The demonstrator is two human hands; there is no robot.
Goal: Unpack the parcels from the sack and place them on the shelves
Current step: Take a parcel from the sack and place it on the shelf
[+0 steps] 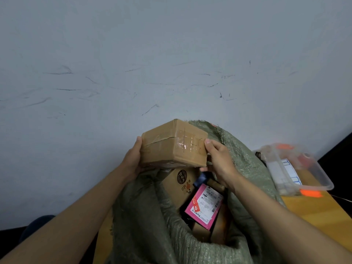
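A taped brown cardboard box is held just above the open mouth of a green woven sack. My left hand grips the box's left side and my right hand grips its right side. Inside the sack lie more parcels: a brown box with a round dark logo and a pink parcel with a white label. Other parcels deeper in the sack are partly hidden. No shelves are in view.
The sack rests on a wooden table. A clear plastic bin with orange stickers stands at the right, beside the sack. A scuffed grey wall fills the view behind.
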